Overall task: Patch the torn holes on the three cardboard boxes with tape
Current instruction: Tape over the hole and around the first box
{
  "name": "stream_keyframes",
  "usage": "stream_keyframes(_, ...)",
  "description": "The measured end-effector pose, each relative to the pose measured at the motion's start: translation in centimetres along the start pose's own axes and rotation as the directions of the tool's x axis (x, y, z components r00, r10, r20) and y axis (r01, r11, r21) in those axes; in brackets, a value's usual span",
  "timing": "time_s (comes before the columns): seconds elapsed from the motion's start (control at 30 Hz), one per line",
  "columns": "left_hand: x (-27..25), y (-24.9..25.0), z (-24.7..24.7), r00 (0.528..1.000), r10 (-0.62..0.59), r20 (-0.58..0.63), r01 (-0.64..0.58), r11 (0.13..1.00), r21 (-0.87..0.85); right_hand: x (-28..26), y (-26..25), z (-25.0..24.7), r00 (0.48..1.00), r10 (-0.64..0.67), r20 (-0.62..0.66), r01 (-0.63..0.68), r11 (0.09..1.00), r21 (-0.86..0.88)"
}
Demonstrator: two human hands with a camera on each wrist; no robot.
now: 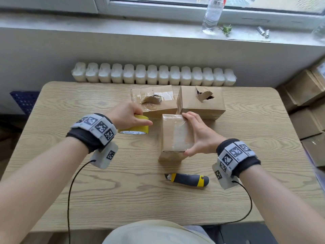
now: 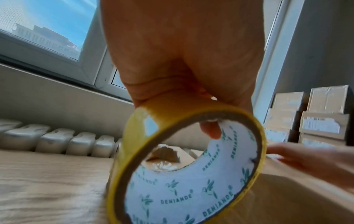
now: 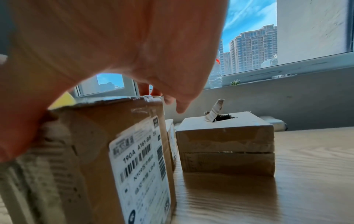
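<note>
Three brown cardboard boxes stand on the wooden table (image 1: 70, 182). The near box (image 1: 173, 136) (image 3: 118, 151) has clear tape over its top; my right hand (image 1: 198, 134) (image 3: 107, 50) grips it, thumb at its near end and fingers at its far end. The back left box (image 1: 154, 101) has a torn flap partly under clear tape. The back right box (image 1: 202, 101) (image 3: 224, 136) has an open torn hole. My left hand (image 1: 128, 115) (image 2: 182, 50) holds a yellow tape roll (image 1: 136, 126) (image 2: 187, 169) just left of the near box, one finger inside its core.
A yellow and black utility knife (image 1: 187, 179) lies on the table in front of the near box. A white radiator (image 1: 153, 74) runs behind the table. A plastic bottle (image 1: 212, 14) stands on the window sill. More cardboard boxes (image 1: 306, 95) are stacked at the right.
</note>
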State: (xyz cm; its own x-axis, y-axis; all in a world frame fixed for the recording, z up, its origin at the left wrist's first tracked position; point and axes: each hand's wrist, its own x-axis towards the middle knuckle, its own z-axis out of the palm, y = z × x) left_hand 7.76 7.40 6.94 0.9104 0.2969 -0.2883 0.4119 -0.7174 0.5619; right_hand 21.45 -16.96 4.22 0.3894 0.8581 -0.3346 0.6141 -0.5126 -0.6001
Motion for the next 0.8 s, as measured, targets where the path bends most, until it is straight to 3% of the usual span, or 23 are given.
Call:
stream_keyframes(0.1, 0.5, -0.3, 1.2, 0.998, -0.055, 0.0, 0.055, 0.997, 0.055, 0.2, -0.6, -0.2, 1.0, 0.012, 0.001, -0.011, 0.986, -0.163)
stream_keyframes(0.27, 1.1, -0.9, 2.2, 0.995, -0.096, -0.018, 0.097, 0.993, 0.073, 1.0, -2.9, -0.6, 0.992, 0.091, 0.082, -0.044, 0.888, -0.457)
stream_keyframes(0.33, 1.2, -1.2, 2.7, 0.996, -0.088, -0.011, 0.089, 0.993, 0.077, 1.2, -4.2, -0.3, 0.988, 0.117, 0.106, -0.051, 0.872, -0.486)
stream_keyframes(0.57, 1.1, -1.5, 3.5, 0.997, -0.074, 0.017, 0.074, 0.997, 0.012, 3.5, -7.8, 2.6, 0.991, -0.006, 0.137, 0.083, 0.82, -0.566)
stream_keyframes(0.7, 0.2, -1.6, 1.9, 0.998, -0.057, 0.031, 0.059, 0.996, -0.072, 3.5, -7.5, 1.5, 0.99, -0.072, 0.123, 0.123, 0.868, -0.482)
stream_keyframes(0.8, -0.9, -1.4, -0.5, 1.0, -0.001, 0.012, 0.004, 0.98, -0.197, 2.7, -7.2, 0.5, 0.986, -0.156, 0.053, 0.164, 0.96, -0.229)
